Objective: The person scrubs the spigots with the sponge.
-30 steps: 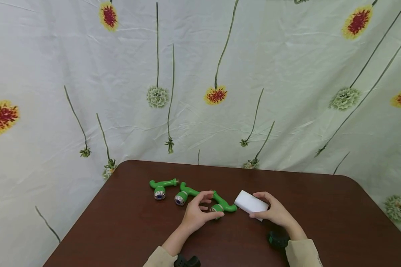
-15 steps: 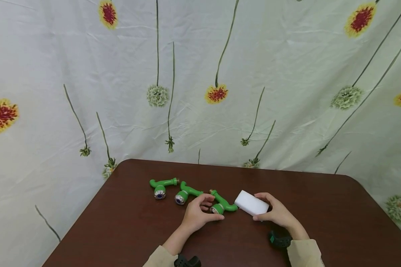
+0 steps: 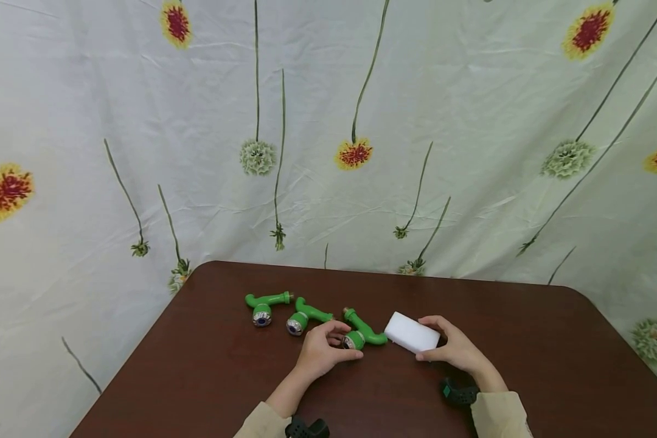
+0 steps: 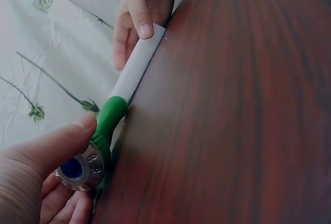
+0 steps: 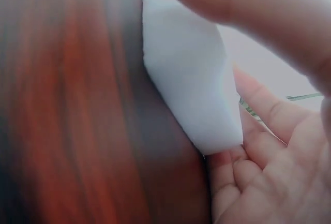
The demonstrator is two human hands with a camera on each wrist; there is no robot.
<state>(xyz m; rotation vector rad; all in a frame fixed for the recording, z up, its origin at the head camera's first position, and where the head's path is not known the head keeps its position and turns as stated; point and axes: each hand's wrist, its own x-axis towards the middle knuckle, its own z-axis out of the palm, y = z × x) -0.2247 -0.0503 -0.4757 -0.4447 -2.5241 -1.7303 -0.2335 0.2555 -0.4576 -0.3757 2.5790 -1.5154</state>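
Note:
A green tap [image 3: 368, 333] with a chrome-rimmed knob lies on the brown table [image 3: 394, 401], its curved spout pointing at the white block sponge. My left hand [image 3: 317, 351] curls round the knob, thumb on the near side and fingers on the far side. In the left wrist view the knob [image 4: 93, 175], blue at its centre, sits between thumb and fingers. With thumb and fingers at its right end, my right hand [image 3: 457, 348] holds the white sponge [image 3: 410, 332]. In the right wrist view fingers show behind the sponge [image 5: 186, 69].
Two more green taps, one at the far left [image 3: 268, 300] and one beside it [image 3: 306, 315], lie left of my left hand. Behind the table's back edge hangs a pale flowered cloth [image 3: 306, 201]. Each wrist wears a dark band.
The tap at my left hand has shifted slightly to the left and turned a little. My left hand has closed in around its knob. The right hand and sponge stay almost still.

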